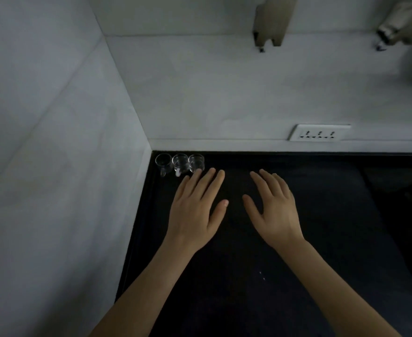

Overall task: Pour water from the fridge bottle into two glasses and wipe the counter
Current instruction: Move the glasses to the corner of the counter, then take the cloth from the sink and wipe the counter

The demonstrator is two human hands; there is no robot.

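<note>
Dark tabletop [297, 239]: bounded by pale walls at the far and left edges. Three clear glasses [180, 162]: set upright in a row at the far left corner, close together, handles turned toward the near edge. Left hand [196, 210]: held flat and released, palm down, fingers extended, nothing grasped; fingertips just beside the rightmost glass. Right hand [274, 210]: likewise spread and released, nothing grasped, placed beside the left over the tabletop. Wall socket [319, 133]: mounted low above the far edge.
</note>
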